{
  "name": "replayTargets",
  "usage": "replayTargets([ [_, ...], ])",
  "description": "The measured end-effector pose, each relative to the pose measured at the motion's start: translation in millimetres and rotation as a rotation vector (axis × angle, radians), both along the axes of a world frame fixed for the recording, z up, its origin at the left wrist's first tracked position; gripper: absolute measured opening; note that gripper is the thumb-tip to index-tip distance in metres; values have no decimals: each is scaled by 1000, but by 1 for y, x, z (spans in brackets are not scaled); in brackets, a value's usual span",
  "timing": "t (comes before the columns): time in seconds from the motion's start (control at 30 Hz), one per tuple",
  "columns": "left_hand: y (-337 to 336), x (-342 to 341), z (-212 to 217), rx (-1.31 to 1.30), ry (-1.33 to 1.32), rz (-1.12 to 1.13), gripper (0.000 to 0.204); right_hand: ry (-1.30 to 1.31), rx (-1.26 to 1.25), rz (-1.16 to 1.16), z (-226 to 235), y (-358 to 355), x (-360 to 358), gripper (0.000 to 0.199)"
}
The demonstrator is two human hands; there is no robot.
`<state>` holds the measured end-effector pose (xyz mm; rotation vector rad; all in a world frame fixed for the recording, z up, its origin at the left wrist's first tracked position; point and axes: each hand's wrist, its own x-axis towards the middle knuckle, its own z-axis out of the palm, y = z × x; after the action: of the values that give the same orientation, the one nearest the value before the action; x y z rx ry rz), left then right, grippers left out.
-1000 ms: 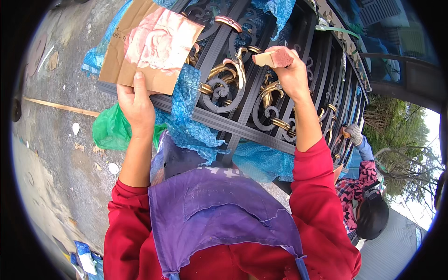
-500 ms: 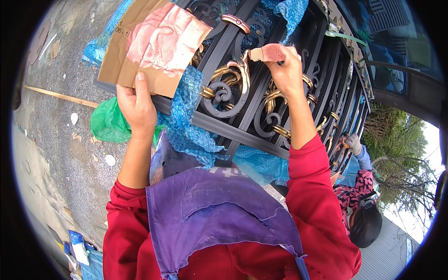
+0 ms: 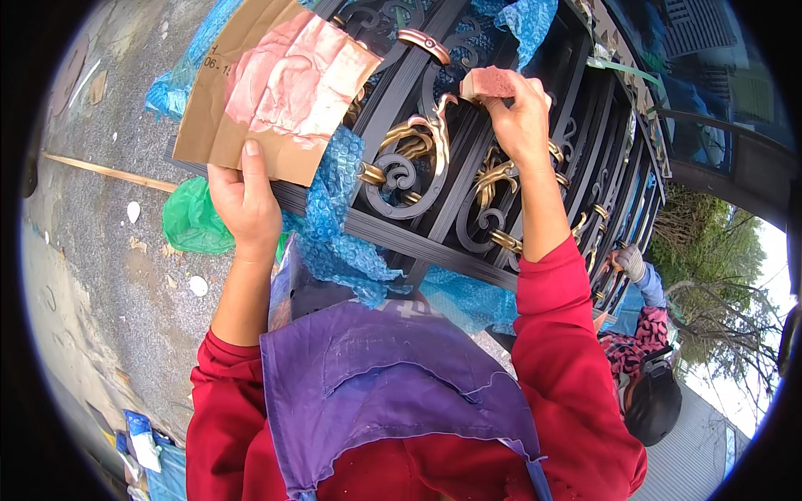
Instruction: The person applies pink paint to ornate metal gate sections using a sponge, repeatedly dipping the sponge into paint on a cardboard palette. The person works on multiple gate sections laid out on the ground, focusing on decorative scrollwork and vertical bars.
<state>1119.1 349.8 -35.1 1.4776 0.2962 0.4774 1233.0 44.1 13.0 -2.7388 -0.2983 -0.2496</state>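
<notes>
Left hand [image 3: 245, 204] grips a cardboard sheet [image 3: 267, 92] smeared with coppery paint, kept close as a palette, while the right hand [image 3: 520, 121] pinches a small sponge [image 3: 487, 83] against the black iron gate [image 3: 468, 209] beside a gold scroll [image 3: 426, 134].

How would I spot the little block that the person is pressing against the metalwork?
Find the big black iron gate with gold scrolls lying across the middle. Near its top, the right hand pinches a small sponge block against a scroll. It is the only pinkish-red, squarish piece there; the cardboard sheet in the left hand is flat and far larger.
</notes>
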Motion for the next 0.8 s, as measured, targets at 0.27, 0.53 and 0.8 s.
replayTargets([
  [0.27,-2,1,-1,-36,-19,-5,30,50,69,-9,-2,-2,1,28],
  [0.53,-4,2,0,-31,-25,2,29,15,113,-14,-7,-11,-5,23],
  [0.8,-1,1,0,-32,-9,-21,28,72,-54,56,-2,6,4,28],
])
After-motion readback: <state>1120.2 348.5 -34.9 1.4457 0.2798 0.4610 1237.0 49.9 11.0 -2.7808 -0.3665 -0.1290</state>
